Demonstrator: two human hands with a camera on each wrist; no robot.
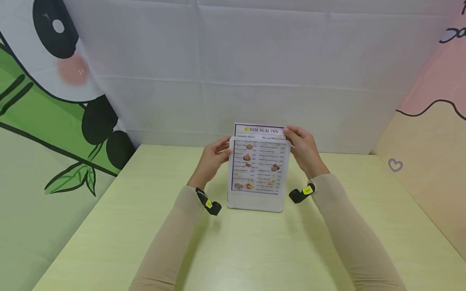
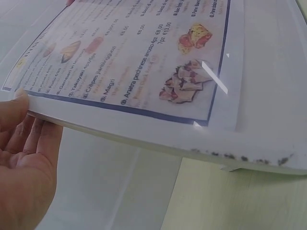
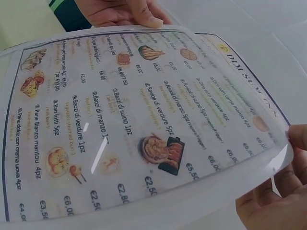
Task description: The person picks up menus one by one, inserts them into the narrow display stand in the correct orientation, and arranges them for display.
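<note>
A clear-fronted white display holder stands upright over the table. Inside it sits a printed menu sheet headed "DIM SUM INN", whose top strip sticks out above the holder's upper edge. My left hand grips the holder's upper left edge; in the left wrist view the thumb lies on the front and the fingers are behind. At the upper right, my right hand pinches the menu's edge by the holder's corner, with fingers behind, as the right wrist view shows. A bare band of the holder shows below the sheet.
The pale wooden table spreads around the holder. Behind it hangs a creased white backdrop. Printed panels flank the table, a green cartoon one on the left and a pink and cream one on the right.
</note>
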